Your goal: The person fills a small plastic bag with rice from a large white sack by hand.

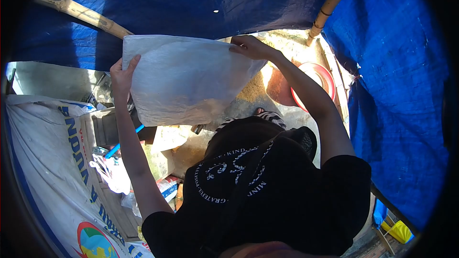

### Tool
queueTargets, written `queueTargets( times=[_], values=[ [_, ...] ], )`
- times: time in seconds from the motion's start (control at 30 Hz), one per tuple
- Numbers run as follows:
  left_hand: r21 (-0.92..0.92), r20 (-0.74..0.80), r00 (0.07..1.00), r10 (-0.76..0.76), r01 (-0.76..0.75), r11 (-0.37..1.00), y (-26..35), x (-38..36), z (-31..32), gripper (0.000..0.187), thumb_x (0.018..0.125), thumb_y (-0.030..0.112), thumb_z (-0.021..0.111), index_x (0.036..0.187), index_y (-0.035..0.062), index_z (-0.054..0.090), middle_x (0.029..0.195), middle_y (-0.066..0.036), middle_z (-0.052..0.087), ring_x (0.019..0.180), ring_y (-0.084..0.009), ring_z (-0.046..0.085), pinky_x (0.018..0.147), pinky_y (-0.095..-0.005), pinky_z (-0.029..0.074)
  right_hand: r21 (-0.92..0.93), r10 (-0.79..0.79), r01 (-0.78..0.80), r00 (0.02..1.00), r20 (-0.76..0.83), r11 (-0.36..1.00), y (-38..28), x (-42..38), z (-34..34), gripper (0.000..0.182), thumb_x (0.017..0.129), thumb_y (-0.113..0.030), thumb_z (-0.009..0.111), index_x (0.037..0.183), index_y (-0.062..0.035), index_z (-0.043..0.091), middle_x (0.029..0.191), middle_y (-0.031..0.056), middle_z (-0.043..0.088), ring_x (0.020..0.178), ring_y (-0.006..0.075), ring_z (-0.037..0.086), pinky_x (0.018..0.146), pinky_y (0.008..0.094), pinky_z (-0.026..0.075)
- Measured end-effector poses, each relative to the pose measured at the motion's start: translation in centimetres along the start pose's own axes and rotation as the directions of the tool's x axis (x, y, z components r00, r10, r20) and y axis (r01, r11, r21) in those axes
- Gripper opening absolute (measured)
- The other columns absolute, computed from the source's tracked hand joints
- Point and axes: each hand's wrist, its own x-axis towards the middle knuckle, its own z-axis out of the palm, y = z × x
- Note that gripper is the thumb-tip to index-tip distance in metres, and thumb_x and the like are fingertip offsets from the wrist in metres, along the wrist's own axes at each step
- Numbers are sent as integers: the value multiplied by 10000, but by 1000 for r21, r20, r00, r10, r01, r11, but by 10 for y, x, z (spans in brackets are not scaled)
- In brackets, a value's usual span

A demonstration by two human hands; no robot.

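Observation:
A white, slightly see-through plastic sheet or bag [179, 79] is stretched out in front of me at arm's length. My left hand [123, 75] pinches its left edge, thumb on the near face and fingers behind. At the upper right corner my right hand [249, 48] grips the top edge with bent fingers. The sheet's lower part hangs down with wrinkles toward my legs. Behind its top edge hangs a dark blue tarp [191, 5].
Bamboo poles [86, 13] hold up the tarps. A pink-rimmed basin [330, 79] stands on the ground at right. A large printed white sack [48, 148] hangs at left, near a white plastic bag [114, 174] and a blue stick [125, 142]. Something yellow [399, 231] lies lower right.

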Motion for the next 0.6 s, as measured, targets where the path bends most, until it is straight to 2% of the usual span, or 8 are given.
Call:
queueTargets(
  times=[0.1,0.17,0.2,0.3,0.37,0.47,0.53,0.6],
  values=[
    [150,-147,988,48,-26,988,-17,2,-14,296,767,282,583,817,-10,597,722,-27,589,636,-62,493,578,-216,393,-42,13,-20,987,-159,999,-30,1,-12,231,802,-278,488,828,-50,512,694,127,549,621,276,535,553,356,403],
    [-141,-270,954,131,-174,975,-40,4,-17,336,770,300,577,909,-5,558,703,-24,580,656,-68,509,593,-218,400,-199,-176,103,902,-394,975,-40,6,-11,205,792,-236,513,815,-33,493,637,123,517,556,270,507,496,342,377],
    [-383,-129,990,64,-109,917,-55,5,-26,454,763,282,585,1092,11,428,876,-55,559,811,-112,516,718,-249,400,-198,-187,116,903,-386,973,-45,9,-12,205,792,-236,513,815,-33,493,637,123,517,556,270,507,496,342,377],
    [-626,31,991,132,-84,775,-72,-11,-17,582,743,203,602,1199,36,282,1079,-82,465,1005,-154,439,863,-294,336,-339,-408,261,765,-498,904,-69,14,-26,165,778,-219,524,799,-56,517,639,101,540,578,266,529,493,333,401],
    [-361,95,994,-45,77,929,-97,-25,6,640,709,113,614,1223,46,238,1201,-85,352,1109,-164,343,933,-310,261,-384,-454,297,780,-430,874,-90,16,-33,163,773,-219,528,783,-56,523,636,95,543,577,261,530,498,335,405],
    [-405,218,970,-107,190,894,-136,-43,37,668,668,52,628,1220,56,253,1190,-86,375,1105,-163,357,931,-298,271,-457,-533,374,794,-292,807,-95,24,-37,161,764,-229,529,754,-68,525,628,85,543,574,254,531,499,349,406],
    [-444,317,905,-285,407,798,-150,-45,46,719,664,37,628,1244,45,203,1225,-90,341,1127,-187,334,951,-311,239,-486,-570,418,792,-219,768,-99,26,-42,160,761,-238,527,741,-79,521,623,81,540,573,253,531,495,360,404],
    [-599,238,938,-253,347,722,-144,-41,36,700,633,32,650,1214,38,259,1202,-87,370,1108,-181,357,939,-301,259,-510,-541,374,809,-228,775,-108,23,-59,173,758,-251,532,743,-78,534,628,81,557,565,257,541,502,353,415]
  ],
)
